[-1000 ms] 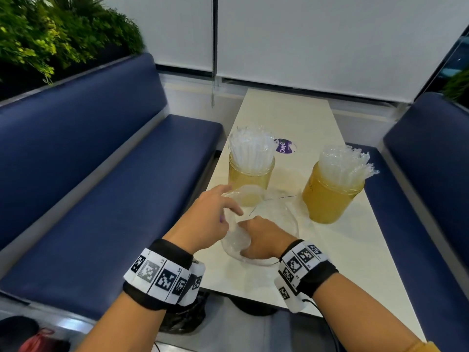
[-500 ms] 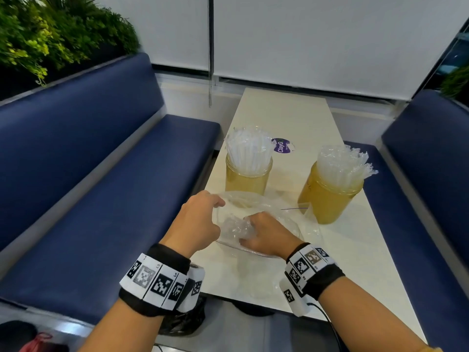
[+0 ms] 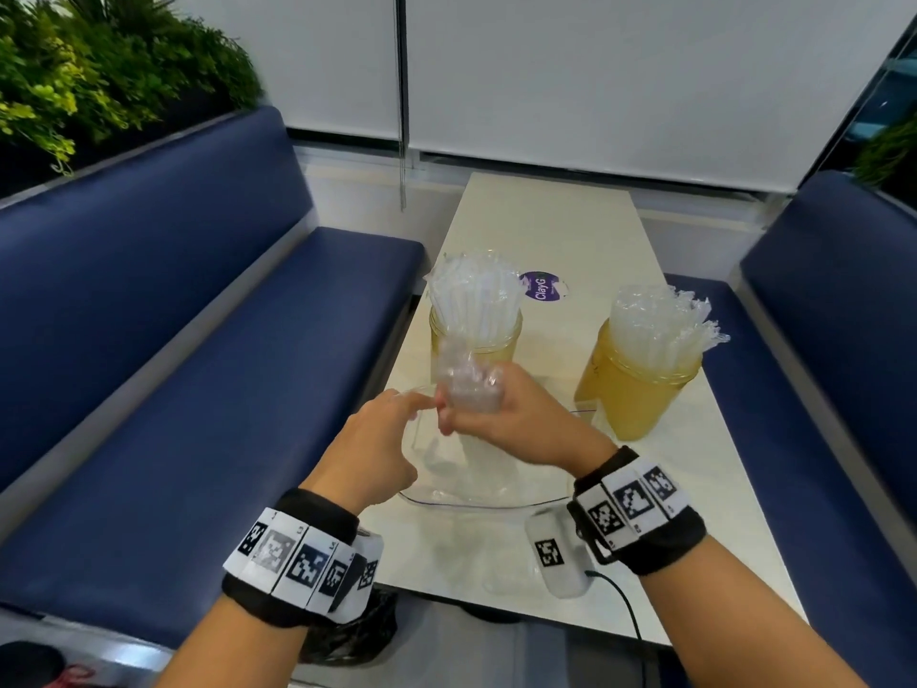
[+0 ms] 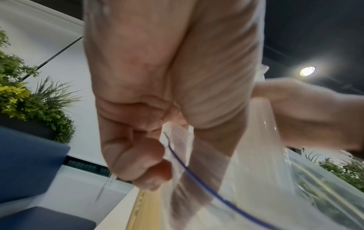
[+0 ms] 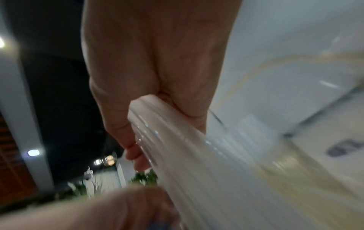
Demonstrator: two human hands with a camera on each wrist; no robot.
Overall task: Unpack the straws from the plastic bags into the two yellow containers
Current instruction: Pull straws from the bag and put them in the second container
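Note:
Two yellow containers stand on the table, the left one [image 3: 475,347] and the right one [image 3: 637,394], both packed with clear-wrapped straws [image 3: 471,295]. In front of them my right hand [image 3: 501,419] [image 5: 157,93] grips a crumpled bunch of a clear plastic bag [image 3: 469,384] [image 5: 206,163], raised above the table. The rest of that bag [image 3: 476,474] hangs open below. My left hand [image 3: 382,439] [image 4: 138,155] pinches the bag's blue-lined zip edge [image 4: 197,175]. Whether straws are inside the bunch cannot be told.
The narrow white table [image 3: 546,230] runs between two blue benches [image 3: 198,365] [image 3: 833,389]. A purple sticker [image 3: 542,286] lies behind the left container. More clear plastic [image 3: 461,553] lies at the near edge. A black bag [image 3: 347,633] sits on the floor below. Plants [image 3: 99,77] stand behind the left bench.
My right hand has risen from low inside the bag to the left container's front, pulling crumpled plastic up with it. My left hand kept hold of the bag's edge and rose a little.

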